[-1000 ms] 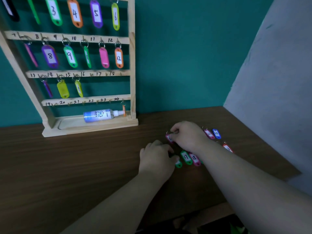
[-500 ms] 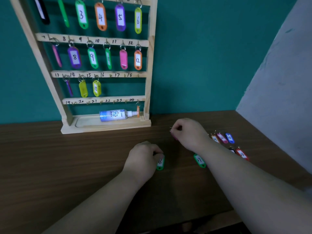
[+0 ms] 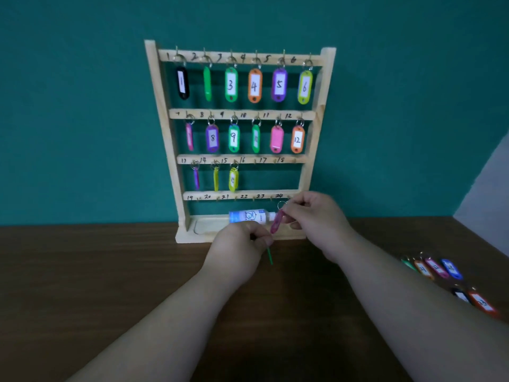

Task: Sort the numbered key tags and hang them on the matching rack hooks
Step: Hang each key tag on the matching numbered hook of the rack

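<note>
Your right hand (image 3: 314, 219) pinches the pink key tag (image 3: 276, 223) by its split ring, so the tag hangs free and the ring stays open to a hook. It is just below the right end of the bottom rail on the wooden rack (image 3: 165, 133), which stands at the desk's back edge. Your left hand (image 3: 237, 249) is curled around a green key tag (image 3: 269, 255), seen edge-on and parked low in front of the rack, probably waiting its turn. Neither number can be read. Hooks 16 to 24 are bare, so both tags likely belong there.

A spray bottle (image 3: 248, 216) lies in the rack's base tray, with its nozzle right behind the pink tag; that crowds the space under the bottom rail. Six loose tags (image 3: 436, 268) lie near the right edge of the desk (image 3: 82, 299), well apart from your hands.
</note>
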